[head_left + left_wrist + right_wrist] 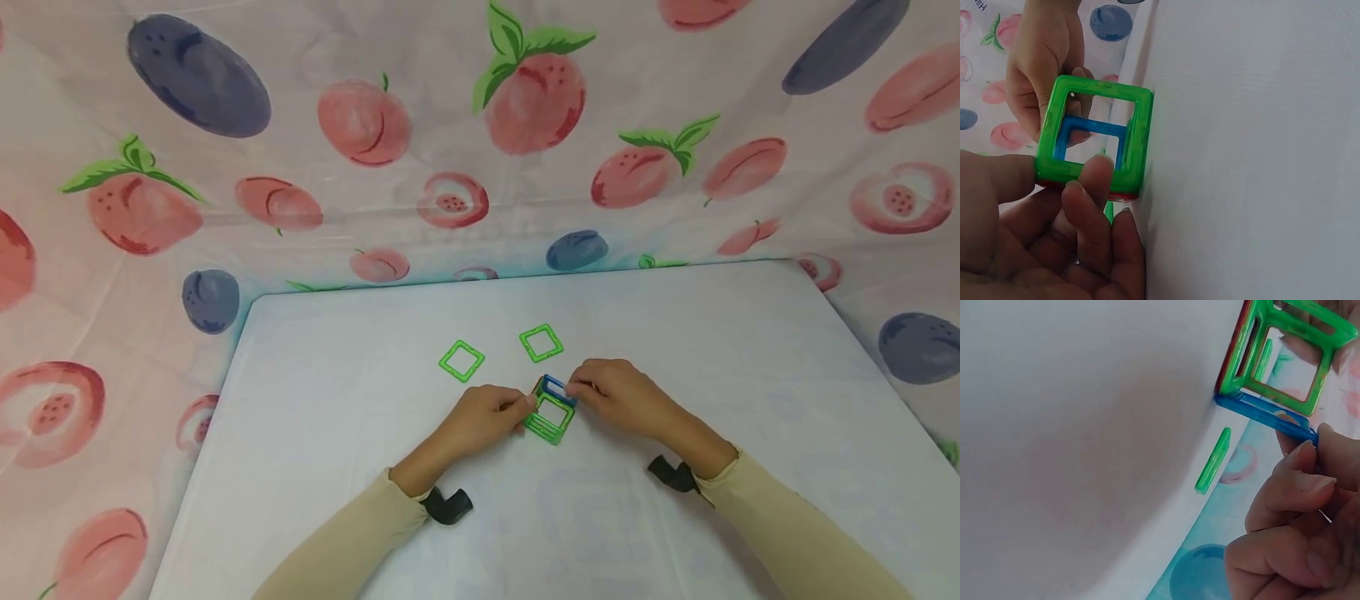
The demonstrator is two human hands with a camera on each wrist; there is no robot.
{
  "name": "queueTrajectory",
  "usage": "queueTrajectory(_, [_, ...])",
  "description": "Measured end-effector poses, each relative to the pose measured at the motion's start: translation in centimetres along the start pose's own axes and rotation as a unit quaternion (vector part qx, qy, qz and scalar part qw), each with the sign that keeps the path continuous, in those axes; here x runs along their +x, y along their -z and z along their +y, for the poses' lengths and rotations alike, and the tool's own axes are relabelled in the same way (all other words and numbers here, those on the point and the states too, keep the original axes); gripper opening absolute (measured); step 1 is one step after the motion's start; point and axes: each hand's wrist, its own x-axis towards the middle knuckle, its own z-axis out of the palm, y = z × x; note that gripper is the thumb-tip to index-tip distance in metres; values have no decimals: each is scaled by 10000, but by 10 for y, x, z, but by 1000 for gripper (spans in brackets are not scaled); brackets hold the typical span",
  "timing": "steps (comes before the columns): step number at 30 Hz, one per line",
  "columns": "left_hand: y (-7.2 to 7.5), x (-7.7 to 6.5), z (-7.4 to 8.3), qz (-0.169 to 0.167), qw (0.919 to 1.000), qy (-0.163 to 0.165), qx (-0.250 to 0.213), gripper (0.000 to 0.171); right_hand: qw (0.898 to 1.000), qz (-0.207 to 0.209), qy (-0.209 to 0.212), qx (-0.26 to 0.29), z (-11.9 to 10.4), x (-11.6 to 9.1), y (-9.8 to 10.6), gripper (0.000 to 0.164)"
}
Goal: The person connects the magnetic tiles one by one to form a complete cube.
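Partway, by the look of it: you've got several square frames joined into a small box point(546, 427) sitting between your hands at mid-table, two to go if every piece counts. Done so far: the near side is a green frame point(1140, 125), more green is joined to it, and a red edge point(1124, 196) shows on the side by your left hand point(487, 421). The blue frame point(1260, 410) is at the far side, touching the box along an edge; can't tell whether it's fully seated, so call that the step in hand. Left over: a loose green frame on the left point(453, 372) and a loose green frame on the right point(550, 354), both lying flat on the table point(375, 358) beyond the box, apart from it and each other. Grip: your left is pinching the box by its green side, thumb at an edge and fingertips against the frame; your right hand point(618, 396) pinches the outer edge of the blue frame between thumb and finger. Orientation: the box is turned a bit, its near face toward you and slightly left; it looks about as long as broad, so no clear long axis. The blue frame shows edge-on in the right wrist view, a slim strip whose long axis seems to rise away from the tabletop.
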Motion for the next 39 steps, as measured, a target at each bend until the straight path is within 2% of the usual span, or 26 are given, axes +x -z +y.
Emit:
queueTrajectory(6, [1,1,0,-109,9999,35,-88,33,9996,25,256,87,7,3,0,11])
queueTrajectory(13, [5,3,-4,-79,9989,133,-443,47,9983,-139,473,295,9,8,1,13])
queueTrajectory(24, [7,3,-6,-198,9974,99,-682,43,9903,-694,970,705,17,28,1,17])
queueTrajectory(28, [7,2,-5,-215,9968,105,-769,40,9891,-996,701,823,19,35,4,18])
queueTrajectory(31, [7,2,-4,-221,9967,170,-768,37,9930,-910,330,678,22,43,7,23])
queueTrajectory(35, [7,2,-4,-232,9968,250,-727,35,9970,-766,5,-65,26,55,9,28])
queueTrajectory(39, [7,2,-4,-272,9969,266,-691,33,9927,-958,-188,-712,28,64,8,28])
